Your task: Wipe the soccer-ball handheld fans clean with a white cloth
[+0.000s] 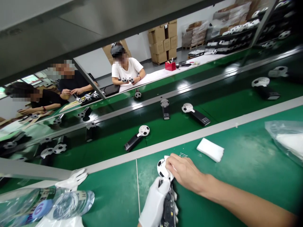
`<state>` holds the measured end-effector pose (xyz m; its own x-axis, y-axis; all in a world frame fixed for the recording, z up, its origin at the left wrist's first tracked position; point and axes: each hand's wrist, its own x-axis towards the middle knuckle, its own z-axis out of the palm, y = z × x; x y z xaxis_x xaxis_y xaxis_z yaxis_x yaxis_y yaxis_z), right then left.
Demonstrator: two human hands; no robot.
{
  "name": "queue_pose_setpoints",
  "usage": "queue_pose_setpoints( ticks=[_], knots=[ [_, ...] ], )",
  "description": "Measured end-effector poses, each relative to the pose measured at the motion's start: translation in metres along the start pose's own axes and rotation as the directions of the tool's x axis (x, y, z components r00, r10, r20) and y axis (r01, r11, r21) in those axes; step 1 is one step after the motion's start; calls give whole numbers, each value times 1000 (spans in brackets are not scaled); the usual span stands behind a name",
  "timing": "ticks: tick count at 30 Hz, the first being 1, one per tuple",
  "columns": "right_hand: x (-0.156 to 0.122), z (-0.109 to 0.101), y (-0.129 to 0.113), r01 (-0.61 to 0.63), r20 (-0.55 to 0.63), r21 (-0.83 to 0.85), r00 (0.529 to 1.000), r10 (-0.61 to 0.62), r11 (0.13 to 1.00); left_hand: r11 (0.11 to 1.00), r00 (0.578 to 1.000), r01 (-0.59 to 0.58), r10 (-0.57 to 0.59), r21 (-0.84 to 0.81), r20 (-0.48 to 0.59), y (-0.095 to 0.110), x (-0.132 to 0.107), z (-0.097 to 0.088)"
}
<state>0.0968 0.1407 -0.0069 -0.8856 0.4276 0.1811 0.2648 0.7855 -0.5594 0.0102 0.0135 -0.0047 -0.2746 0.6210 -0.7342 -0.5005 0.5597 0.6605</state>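
Beyond the green workbench (pixel 113 201) runs a conveyor belt (pixel 165 132) bearing soccer-ball handheld fans (pixel 139 138). Over the bench, the white-gloved left hand (pixel 155 201) grips a black-handled soccer-ball fan (pixel 163 168) by its handle. The bare right hand (pixel 187 173), arm reaching in from the right, pinches the fan's head through something white. A white foam block (pixel 210 150) lies on the bench just beyond.

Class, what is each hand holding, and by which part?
The gloved left hand grips a fan by its black handle; the right hand presses a white cloth against its football-patterned head.
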Motion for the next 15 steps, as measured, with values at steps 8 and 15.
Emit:
queue_pose_setpoints(
  ticks=[8, 15],
  knots=[
    [5, -25, 31, -207, -110, 211, 966, 234, 955, 1000, 997, -9, 10, -24, 72, 6, -6, -1],
    [-6, -23, 5, -128, 82, 75, 989, 122, 989, 999, 999, -32, 32, -1, 32, -2, 4, -7]
  ],
)
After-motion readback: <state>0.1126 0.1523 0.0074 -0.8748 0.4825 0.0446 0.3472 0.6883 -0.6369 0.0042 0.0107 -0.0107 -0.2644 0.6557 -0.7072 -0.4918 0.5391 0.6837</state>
